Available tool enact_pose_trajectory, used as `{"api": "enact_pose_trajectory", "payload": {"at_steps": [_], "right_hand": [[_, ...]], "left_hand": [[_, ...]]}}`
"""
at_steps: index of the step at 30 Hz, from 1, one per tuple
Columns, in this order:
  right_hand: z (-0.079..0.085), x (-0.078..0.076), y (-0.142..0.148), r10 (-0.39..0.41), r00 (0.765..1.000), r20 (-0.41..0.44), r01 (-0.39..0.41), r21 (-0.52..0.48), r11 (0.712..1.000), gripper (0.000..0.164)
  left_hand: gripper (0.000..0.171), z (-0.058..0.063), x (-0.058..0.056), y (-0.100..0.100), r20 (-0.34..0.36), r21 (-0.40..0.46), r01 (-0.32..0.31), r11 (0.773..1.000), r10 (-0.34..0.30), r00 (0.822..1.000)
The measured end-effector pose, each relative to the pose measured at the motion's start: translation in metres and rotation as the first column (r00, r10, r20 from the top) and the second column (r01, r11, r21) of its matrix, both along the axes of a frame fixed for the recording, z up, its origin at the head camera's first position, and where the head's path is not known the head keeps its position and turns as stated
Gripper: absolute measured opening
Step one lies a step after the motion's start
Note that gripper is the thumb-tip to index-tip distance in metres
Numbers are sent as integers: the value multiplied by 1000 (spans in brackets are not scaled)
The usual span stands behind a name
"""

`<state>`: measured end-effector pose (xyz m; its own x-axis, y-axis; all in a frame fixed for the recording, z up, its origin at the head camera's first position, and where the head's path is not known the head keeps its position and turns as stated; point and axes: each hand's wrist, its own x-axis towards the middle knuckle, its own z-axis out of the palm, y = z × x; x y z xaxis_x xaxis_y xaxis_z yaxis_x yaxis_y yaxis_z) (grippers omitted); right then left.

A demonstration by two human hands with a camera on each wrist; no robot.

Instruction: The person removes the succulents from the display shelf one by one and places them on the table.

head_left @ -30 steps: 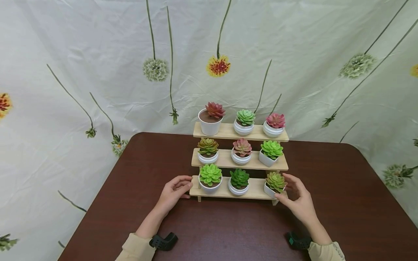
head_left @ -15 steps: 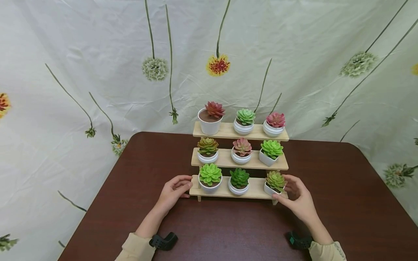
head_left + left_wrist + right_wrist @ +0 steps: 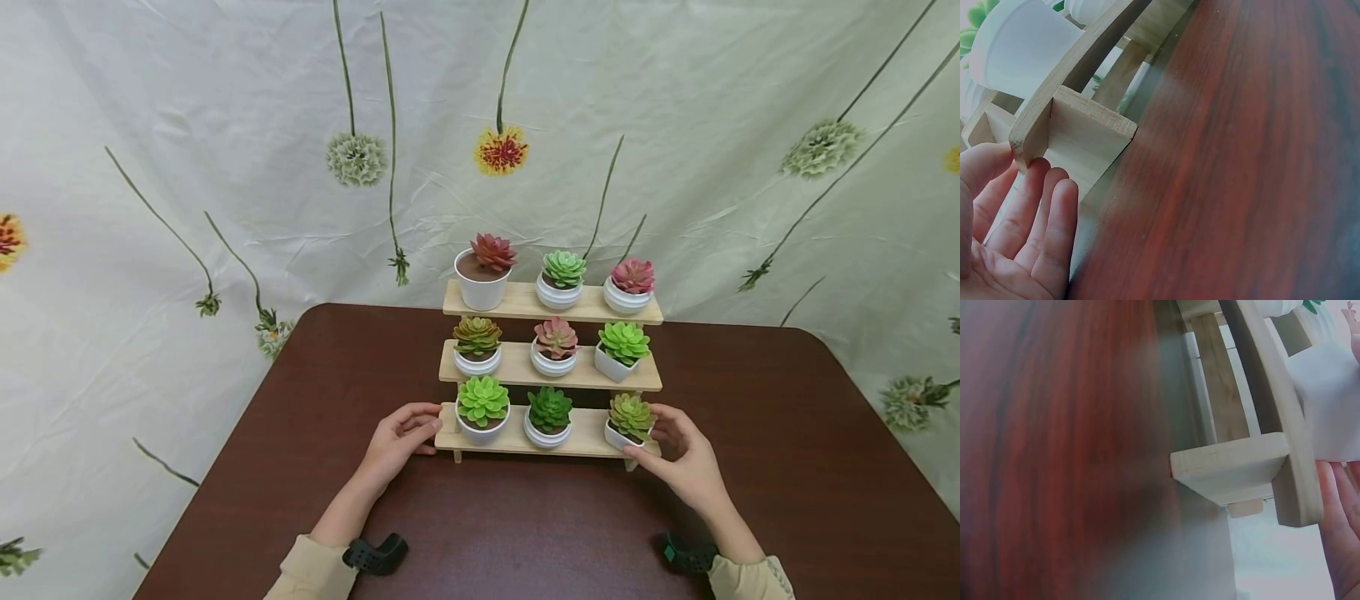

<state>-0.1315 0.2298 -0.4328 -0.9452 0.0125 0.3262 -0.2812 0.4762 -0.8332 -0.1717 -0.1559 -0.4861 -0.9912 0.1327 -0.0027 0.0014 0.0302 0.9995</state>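
A three-tier wooden plant stand carries several succulents in white pots. My left hand is at the left end of its lowest shelf. In the left wrist view, the thumb and fingertips of that hand pinch the shelf's corner. At the opposite end, my right hand holds a yellow-green succulent in an angular white pot, thumb in front and fingers at the side. The right wrist view has the white pot on the shelf board, with fingers against it.
The stand is on a dark red-brown table, near its back edge. Behind hangs a pale cloth with printed flowers. A large white pot with an off-centre red succulent is at the top left.
The yellow-green succulent's pot has shifted slightly to the left on the lowest shelf, with my right fingers on it. My left hand has stayed at the shelf's end.
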Motion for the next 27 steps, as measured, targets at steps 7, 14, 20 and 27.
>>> {"api": "enact_pose_trajectory", "payload": {"at_steps": [7, 14, 20, 27], "right_hand": [[-20, -8, 9, 7, 1000, 2, -7, -17, 1000, 62], [-15, -6, 7, 38, 999, -19, -39, -56, 998, 60], [-9, -2, 3, 66, 997, -35, -69, -70, 995, 59], [-3, 2, 0, 78, 996, -46, -81, -61, 995, 60]], "left_hand": [[34, 0, 0, -1, 0, 2, 1, 1000, -1, 1000], [33, 1, 0, -1, -3, -6, 2, 1000, -2, 1000], [33, 1, 0, -1, -8, 2, 6, 1000, -6, 1000], [34, 1, 1, -1, -17, 10, 14, 1000, -14, 1000]]}}
